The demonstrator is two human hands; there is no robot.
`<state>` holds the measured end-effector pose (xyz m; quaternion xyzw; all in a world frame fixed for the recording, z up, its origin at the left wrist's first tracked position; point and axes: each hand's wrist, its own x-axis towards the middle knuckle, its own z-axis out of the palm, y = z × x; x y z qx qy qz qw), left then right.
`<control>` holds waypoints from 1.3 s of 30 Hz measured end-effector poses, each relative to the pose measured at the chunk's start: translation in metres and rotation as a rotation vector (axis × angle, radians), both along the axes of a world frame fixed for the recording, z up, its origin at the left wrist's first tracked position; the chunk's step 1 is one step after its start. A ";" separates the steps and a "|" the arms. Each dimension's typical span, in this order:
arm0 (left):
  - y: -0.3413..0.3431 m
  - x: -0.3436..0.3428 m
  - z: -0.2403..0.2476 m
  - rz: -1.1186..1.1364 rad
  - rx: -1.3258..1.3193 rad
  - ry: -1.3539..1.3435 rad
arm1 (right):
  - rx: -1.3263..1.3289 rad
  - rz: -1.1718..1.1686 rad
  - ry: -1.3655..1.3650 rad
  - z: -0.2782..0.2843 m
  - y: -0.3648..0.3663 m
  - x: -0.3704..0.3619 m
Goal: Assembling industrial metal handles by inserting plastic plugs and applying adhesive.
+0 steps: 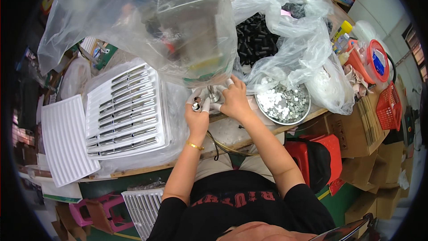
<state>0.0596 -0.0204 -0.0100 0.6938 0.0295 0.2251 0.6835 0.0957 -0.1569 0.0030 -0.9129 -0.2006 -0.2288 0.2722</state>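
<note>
In my left hand (197,115) is a short shiny metal tube (196,106), its round end turned up between the fingers. White covers sit on several fingertips of both hands. Beside it, my right hand (235,100) has its thumb stretched toward the left one and its index finger raised to the lower edge of a plastic-draped machine (191,31). Between the hands stands a small metal post (212,93) under that machine. Some of the right fingertips are hidden. A round metal dish (308,107) of small silvery discs (283,105) lies just right of my right hand.
White grooved trays (164,125) hold rows of chrome tubes (127,107) on the left, with another grooved tray (67,140) beside them. Behind the dish, a clear plastic bag (294,58) holds black tubes (256,40). Red baskets (388,107) and cardboard boxes (356,129) stand right.
</note>
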 end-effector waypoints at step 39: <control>0.401 0.090 0.102 0.317 1.531 0.170 | 0.284 0.034 0.504 0.014 -0.052 -0.076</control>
